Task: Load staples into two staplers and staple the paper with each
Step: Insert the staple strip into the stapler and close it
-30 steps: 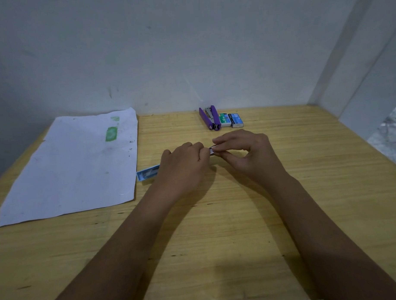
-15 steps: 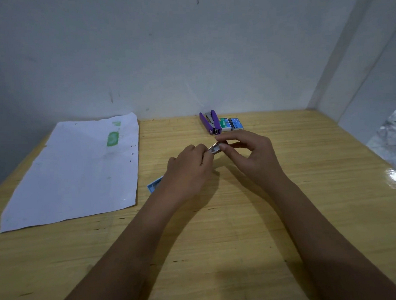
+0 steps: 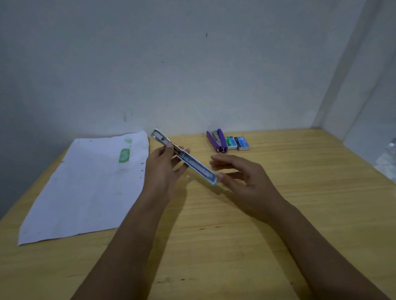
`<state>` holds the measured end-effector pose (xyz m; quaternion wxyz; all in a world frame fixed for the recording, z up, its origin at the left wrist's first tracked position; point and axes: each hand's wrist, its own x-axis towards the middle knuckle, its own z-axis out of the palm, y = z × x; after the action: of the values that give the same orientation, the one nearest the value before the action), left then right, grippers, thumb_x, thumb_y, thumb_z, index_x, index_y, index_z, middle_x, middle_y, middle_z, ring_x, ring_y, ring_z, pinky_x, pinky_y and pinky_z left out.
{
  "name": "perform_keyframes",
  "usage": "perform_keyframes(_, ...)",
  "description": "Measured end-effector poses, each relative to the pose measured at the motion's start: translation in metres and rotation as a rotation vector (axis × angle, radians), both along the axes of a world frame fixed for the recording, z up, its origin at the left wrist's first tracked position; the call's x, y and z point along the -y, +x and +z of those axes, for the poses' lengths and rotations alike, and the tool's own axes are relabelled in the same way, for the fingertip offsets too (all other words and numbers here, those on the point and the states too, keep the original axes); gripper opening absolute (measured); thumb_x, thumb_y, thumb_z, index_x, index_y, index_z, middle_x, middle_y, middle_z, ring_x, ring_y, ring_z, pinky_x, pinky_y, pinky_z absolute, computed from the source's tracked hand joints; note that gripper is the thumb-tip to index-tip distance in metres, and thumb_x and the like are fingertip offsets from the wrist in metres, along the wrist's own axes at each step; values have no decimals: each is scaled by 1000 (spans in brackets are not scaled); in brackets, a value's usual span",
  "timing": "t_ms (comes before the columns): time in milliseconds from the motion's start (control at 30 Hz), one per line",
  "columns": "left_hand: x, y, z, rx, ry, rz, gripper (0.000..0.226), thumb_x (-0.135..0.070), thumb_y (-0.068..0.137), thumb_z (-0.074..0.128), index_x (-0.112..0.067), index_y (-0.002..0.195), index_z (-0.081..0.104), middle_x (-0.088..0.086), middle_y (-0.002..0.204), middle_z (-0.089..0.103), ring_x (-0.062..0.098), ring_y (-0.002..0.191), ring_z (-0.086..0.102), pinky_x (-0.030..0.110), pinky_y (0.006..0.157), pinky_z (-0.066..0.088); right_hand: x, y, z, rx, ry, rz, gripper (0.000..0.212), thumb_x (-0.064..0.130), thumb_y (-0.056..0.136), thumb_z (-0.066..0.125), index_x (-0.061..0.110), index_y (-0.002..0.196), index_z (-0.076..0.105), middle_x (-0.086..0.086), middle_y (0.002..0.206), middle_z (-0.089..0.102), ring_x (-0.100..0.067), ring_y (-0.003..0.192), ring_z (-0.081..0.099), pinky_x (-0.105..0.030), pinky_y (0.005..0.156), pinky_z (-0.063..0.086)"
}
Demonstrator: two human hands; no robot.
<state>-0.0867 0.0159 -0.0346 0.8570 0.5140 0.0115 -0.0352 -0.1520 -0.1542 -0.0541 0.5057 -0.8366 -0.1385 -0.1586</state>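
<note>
Head view: wooden counter (image 3: 240, 238) against grey wall (image 3: 189, 71), paper (image 3: 86, 187) lying left. Left hand (image 3: 164, 171) grips the opened-out blue stapler (image 3: 193, 163), raised above the counter. Right hand (image 3: 245, 179) loose, holding nothing, thumb tip at the stapler's near end. Purple stapler (image 3: 217, 140) lies at the back beside 2 staple boxes (image 3: 237, 143); one reads "10".

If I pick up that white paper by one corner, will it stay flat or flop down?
Probably it flops: the paper looks like one thin sheet lying flat on the table, with faint creases. It is likely very light, so a push would slide it easily over the smooth wood. It could crumple if grabbed hard.
</note>
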Motion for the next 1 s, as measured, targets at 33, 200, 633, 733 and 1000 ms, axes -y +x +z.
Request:
perform_keyframes(33,-2,2,-2,-32,-45,32,19,-14,100,40,-6,87,52,9,88,61,19,89,66,29,65,58,-1,-1,1,-2,5,33,40,15,88,62,33,123,57,19,117,61,4,110,56,-12,87,48)
perform_keyframes(200,0,6,-12,-118,-91,59,17,-14,98,46,-4,87,53,16,94,62,22,85,66,26,61,60,3,0,1,107,-64,87,40,11,79,72,22,116,64,13,111,64,1,105,59,-10,83,49)
perform_keyframes(633,27,-15,-15,358,594,-192,28,-22,97,45,-11,118,60,-3,94,58,12,84,58,21,67,57,9,8,7,318,315,-191,13,11,83,68,10,96,70,-6,83,71,-11,69,69,-22,65,56)
perform_keyframes(733,32,-23,-13,382,583,-312,22,-19,99,41,-18,111,59,-3,91,56,11,75,58,17,62,56,11,9,9,261,367,-268,10,8,83,67,10,93,69,-6,86,69,-4,73,65,-16,63,53)
perform_keyframes(1000,34,-26,-14,377,492,-397,21,-16,99,39,-18,110,57,-2,91,54,10,70,57,15,60,54,11,9,9,13,299,-269,33,44,92,45,24,112,63,12,107,63,4,92,56,-10,71,44)
